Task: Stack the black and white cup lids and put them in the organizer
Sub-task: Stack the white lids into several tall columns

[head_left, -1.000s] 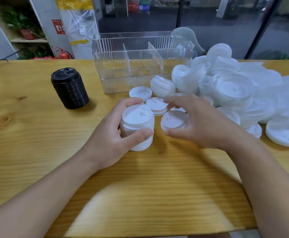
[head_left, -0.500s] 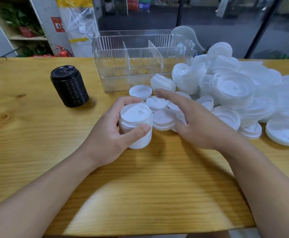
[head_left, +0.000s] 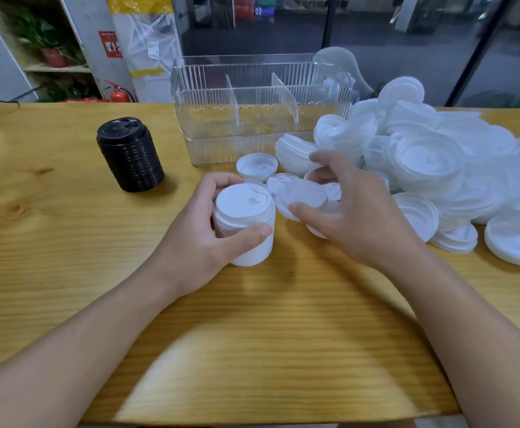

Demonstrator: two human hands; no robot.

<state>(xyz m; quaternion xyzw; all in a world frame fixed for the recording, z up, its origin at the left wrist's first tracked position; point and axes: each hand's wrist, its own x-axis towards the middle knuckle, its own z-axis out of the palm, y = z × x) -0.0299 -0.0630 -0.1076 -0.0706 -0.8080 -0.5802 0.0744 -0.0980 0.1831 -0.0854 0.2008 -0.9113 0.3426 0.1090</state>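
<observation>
Plainly light, thin and springy, the black lid stack (head_left: pixel 130 154) stands toward the bench's left edge, the left hand (head_left: pixel 204 239) wraps the white lid stack (head_left: pixel 244 222) mid-bench, and the right hand (head_left: pixel 350 211) pinches a loose white lid (head_left: pixel 302 197) by its rim, likely the best hold.

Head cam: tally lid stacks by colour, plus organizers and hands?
Black lid stack: 1
White lid stack, gripped by the left hand: 1
Organizer: 1
Hands, with the right hand: 2
Total: 5
Loose white lids are too heaped to count.
</observation>
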